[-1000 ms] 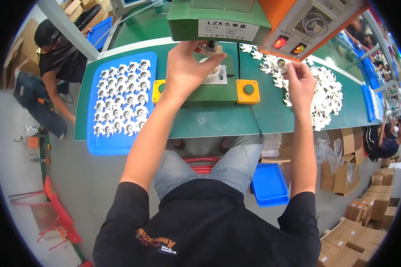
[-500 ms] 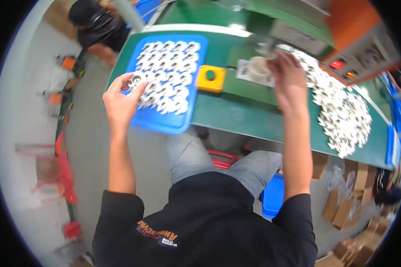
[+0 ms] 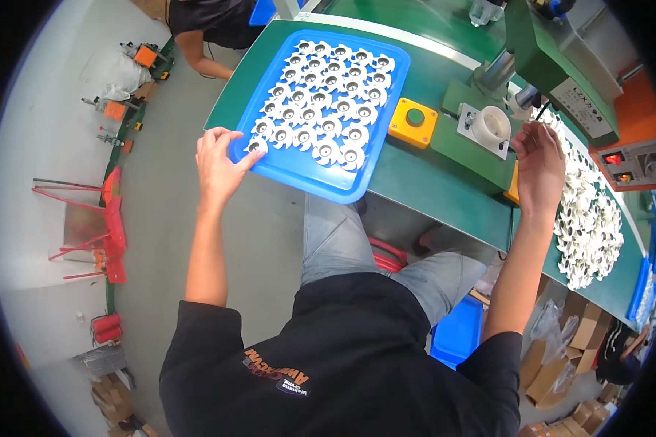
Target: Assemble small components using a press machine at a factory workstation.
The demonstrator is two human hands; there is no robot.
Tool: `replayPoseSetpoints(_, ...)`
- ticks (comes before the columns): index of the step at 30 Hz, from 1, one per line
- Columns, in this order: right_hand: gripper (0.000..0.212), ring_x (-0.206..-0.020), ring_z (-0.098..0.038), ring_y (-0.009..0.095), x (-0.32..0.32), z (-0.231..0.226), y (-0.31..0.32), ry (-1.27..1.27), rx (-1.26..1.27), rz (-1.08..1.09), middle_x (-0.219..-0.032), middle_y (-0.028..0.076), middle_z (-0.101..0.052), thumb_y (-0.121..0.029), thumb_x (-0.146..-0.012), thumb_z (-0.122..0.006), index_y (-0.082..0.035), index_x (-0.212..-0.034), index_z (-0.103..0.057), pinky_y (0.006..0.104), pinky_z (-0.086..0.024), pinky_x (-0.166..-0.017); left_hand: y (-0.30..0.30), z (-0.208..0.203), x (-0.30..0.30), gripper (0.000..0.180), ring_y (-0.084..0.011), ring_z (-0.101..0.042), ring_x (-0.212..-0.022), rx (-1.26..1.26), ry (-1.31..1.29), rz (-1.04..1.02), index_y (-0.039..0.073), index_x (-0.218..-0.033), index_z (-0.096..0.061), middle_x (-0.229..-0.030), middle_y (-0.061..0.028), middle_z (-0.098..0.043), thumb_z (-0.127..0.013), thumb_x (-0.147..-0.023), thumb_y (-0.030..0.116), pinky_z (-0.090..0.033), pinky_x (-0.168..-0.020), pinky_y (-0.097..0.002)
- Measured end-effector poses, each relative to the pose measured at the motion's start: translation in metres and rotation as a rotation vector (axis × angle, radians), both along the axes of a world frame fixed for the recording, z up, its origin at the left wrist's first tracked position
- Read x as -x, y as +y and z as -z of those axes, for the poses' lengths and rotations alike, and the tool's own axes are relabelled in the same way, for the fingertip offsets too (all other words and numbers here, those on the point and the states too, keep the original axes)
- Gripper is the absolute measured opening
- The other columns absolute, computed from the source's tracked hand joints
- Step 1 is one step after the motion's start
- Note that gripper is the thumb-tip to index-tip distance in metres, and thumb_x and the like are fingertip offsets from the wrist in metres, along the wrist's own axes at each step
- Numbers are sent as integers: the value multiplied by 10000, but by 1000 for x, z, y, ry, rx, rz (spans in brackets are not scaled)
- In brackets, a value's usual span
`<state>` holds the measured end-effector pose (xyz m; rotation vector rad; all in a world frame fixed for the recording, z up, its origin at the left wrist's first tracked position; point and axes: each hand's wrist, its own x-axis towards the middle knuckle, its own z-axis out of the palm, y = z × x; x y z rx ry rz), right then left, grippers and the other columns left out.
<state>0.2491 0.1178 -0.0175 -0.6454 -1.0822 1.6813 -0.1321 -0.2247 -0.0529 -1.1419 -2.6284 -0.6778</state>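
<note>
My left hand (image 3: 220,162) is at the near left corner of a blue tray (image 3: 346,191). Its thumb and forefinger pinch a white finned impeller (image 3: 256,146) with a dark centre, low against the tray. Rows of similar impellers (image 3: 310,115) lie in the tray. My right hand (image 3: 540,164) is raised beside a green bench press (image 3: 561,80), fingers loosely curled, thumb apart; I see nothing in its grasp. Just left of those fingers, a round white cup-shaped fixture (image 3: 491,125) sits on a metal plate (image 3: 504,151) under the press.
A yellow box with a green button (image 3: 413,122) stands between tray and press. To the right are a heap of white impellers (image 3: 586,226) and an orange control box (image 3: 634,146) with lit switches. A co-worker's arm (image 3: 200,54) shows at the far left.
My left hand has brought the impeller it held up over the tray down to the near left corner. My right hand has drawn back from the press, toward me.
</note>
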Motion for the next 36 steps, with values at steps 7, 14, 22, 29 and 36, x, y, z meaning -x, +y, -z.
replayPoseSetpoints(7,191,-908,-648,143,-36,19,-8,-321,-167,186,-1029,83,-698,-145,-1054,-602,22,-1104,-680,300,-533,-836,-2,3,11,375,-284,-567,-1113,106,-44,20,70,-1022,-757,-1120,-79,-625,-889,-772,317,-495,-974,-414)
replayPoseSetpoints(14,137,-896,-670,144,-78,40,-26,-696,-539,283,-950,61,-710,-106,-1021,-664,26,-1052,-690,296,-524,-862,7,13,24,285,-323,-598,-1147,105,81,127,55,-1092,-730,-1181,-135,-640,-799,-856,199,-490,-1010,-425)
replayPoseSetpoints(22,332,-1057,-653,393,-76,52,-49,-1142,-1151,505,-1188,198,-673,-77,-847,-778,38,-1142,-677,456,-549,-915,126,-16,-100,380,-367,-567,-1283,-116,-44,780,25,-1245,-672,-1364,-162,-629,-739,-873,64,-439,-1101,-435)
replayPoseSetpoints(29,342,-1093,-625,405,-69,46,-53,-1125,-1107,499,-1196,196,-638,-74,-811,-775,47,-1110,-662,461,-534,-936,169,-16,-132,594,-383,-596,-1138,-38,128,861,31,-1422,-599,-1248,-151,-699,-737,-844,55,-482,-1013,-468)
replayPoseSetpoints(36,103,-1028,-671,348,-96,37,-21,-1012,-1008,407,-1064,153,-708,-119,-905,-743,-17,-916,-748,437,-551,-889,175,-15,-135,575,-385,-587,-1104,-57,114,840,22,-1411,-610,-1197,-164,-708,-733,-850,51,-482,-1001,-460)
